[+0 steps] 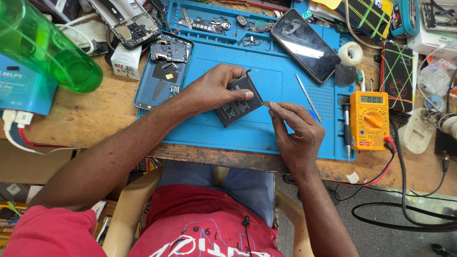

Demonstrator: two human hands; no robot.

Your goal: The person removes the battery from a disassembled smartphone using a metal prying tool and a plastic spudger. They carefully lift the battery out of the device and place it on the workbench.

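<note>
Battery: a flat black phone battery [237,101] lies on the blue mat [281,133] in the middle of the worktop [95,119], just right of an opened phone body [164,71].
Left hand: the left hand [214,88] is laid over the battery's upper left part, fingers pressed down and thumb flat along the top face, pinning it.
Right hand: the right hand [297,131] pinches a small strip or tab [267,103] at the battery's right edge between thumb and forefinger; what the strip is I cannot tell.
Direction: the long axis runs slantwise, from lower left near the person to upper right; the small connector end points up and away.
Risk: a hard tug could bend or crease the soft cell, or tear the strip.
Risk: if the pinning hand eases, the battery may skid towards the tweezers [308,97].
Nearby: an orange meter [370,120] stands well apart on the right.
</note>
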